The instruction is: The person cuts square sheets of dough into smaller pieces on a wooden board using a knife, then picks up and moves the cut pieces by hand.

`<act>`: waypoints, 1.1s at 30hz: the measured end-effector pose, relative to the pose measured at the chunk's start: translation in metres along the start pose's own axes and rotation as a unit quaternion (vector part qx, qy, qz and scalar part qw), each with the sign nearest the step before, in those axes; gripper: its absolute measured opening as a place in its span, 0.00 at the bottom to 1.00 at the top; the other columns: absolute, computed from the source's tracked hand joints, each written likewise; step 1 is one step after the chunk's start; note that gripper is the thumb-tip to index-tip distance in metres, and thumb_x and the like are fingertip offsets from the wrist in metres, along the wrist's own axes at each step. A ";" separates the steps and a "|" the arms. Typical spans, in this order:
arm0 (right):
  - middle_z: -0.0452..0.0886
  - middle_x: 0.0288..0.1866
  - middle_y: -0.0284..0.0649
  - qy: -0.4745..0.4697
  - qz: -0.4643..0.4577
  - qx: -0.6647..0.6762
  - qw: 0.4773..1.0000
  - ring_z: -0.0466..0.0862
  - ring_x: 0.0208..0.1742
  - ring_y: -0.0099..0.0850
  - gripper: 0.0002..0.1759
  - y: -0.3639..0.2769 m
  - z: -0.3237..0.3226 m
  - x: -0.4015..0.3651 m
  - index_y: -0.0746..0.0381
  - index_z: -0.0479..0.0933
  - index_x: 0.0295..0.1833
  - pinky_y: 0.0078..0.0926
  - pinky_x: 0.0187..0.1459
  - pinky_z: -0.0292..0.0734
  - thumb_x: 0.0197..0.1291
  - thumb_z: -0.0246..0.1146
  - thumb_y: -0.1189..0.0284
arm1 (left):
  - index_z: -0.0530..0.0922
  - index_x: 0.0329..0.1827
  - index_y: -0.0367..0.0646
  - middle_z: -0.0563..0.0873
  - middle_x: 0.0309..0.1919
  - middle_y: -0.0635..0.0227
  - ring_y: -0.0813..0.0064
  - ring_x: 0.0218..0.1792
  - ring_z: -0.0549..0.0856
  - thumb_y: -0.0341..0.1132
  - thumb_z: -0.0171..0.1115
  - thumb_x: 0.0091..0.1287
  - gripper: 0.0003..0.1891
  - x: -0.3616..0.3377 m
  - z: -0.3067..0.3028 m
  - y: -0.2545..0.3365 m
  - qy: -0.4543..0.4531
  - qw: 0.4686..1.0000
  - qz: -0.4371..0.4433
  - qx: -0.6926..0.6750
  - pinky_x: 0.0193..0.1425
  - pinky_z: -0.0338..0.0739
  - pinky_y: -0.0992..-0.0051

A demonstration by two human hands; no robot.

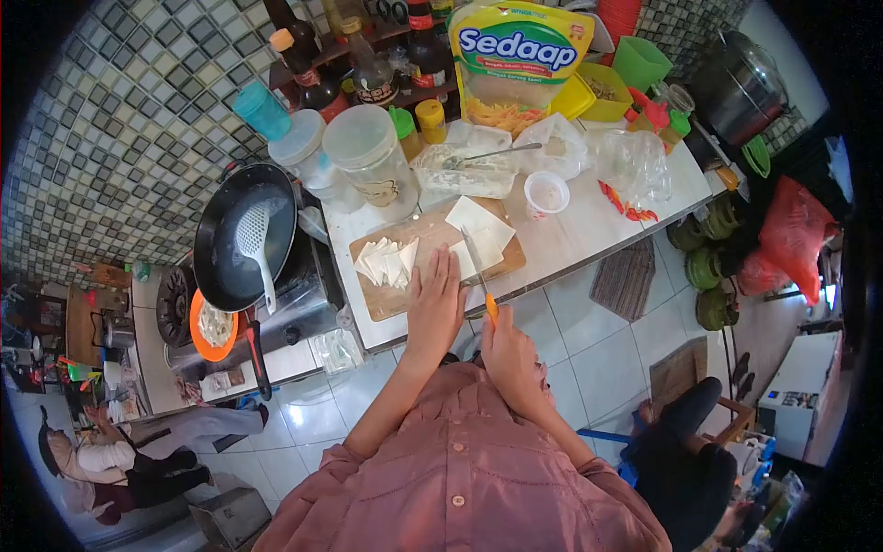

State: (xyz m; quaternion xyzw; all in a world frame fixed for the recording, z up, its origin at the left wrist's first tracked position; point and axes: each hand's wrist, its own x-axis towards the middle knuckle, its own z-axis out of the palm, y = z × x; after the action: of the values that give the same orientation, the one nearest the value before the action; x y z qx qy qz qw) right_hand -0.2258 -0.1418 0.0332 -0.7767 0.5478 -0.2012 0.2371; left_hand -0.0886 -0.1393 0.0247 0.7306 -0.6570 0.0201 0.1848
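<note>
My right hand [509, 359] grips a knife [475, 259] by its orange handle, the blade running up across thin white square dough sheets [486, 230]. These lie partly overlapped on the right half of a wooden cutting board [382, 302]. My left hand [436, 302] rests beside the blade, fingers stretched out together over the board, tips at the left edge of the sheets. To its left is a pile of narrow, pointed white dough pieces [386, 263]. A small white cup [547, 195] stands just past the board's right end.
On the left stove sits a black wok [230, 271] with a white slotted spatula [253, 232], beside an orange plate [204, 348] of white pieces. Jars [361, 152], a spoon-topped container [469, 175] and a Sedaap pouch [515, 69] line the counter's back. Other people [101, 455] are at lower left.
</note>
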 end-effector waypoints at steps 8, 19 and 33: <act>0.76 0.15 0.46 -0.025 -0.044 0.003 0.999 0.78 0.16 0.46 0.12 0.022 -0.006 0.006 0.61 0.64 0.40 0.44 0.17 0.72 0.66 0.51 0.62 | 0.60 0.67 0.31 0.62 0.68 0.50 0.59 0.71 0.59 0.34 0.53 0.66 0.27 -0.029 -0.009 0.016 -0.015 0.998 -0.059 -0.031 0.70 0.54 0.52; 0.76 0.16 0.49 -0.060 -0.063 0.046 0.995 0.78 0.18 0.51 0.11 0.031 -0.007 0.012 0.62 0.63 0.41 0.48 0.18 0.71 0.66 0.51 0.65 | 0.60 0.68 0.34 0.65 0.67 0.48 0.52 0.68 0.63 0.30 0.51 0.68 0.25 -0.044 -0.020 0.017 0.052 0.977 -0.156 -0.136 0.70 0.56 0.56; 0.75 0.16 0.52 -0.073 -0.069 0.044 0.994 0.76 0.18 0.54 0.12 0.027 -0.008 0.010 0.64 0.62 0.43 0.51 0.19 0.70 0.67 0.50 0.65 | 0.69 0.61 0.33 0.72 0.62 0.54 0.58 0.65 0.69 0.31 0.53 0.65 0.21 0.013 0.019 0.022 0.101 0.991 -0.092 0.006 0.68 0.59 0.53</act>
State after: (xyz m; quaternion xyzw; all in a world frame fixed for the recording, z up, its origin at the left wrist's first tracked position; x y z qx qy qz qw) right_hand -0.2472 -0.1599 0.0241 -0.8140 0.4646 -0.1844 0.2960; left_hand -0.1127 -0.1589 0.0160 0.7834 -0.5647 0.0811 0.2466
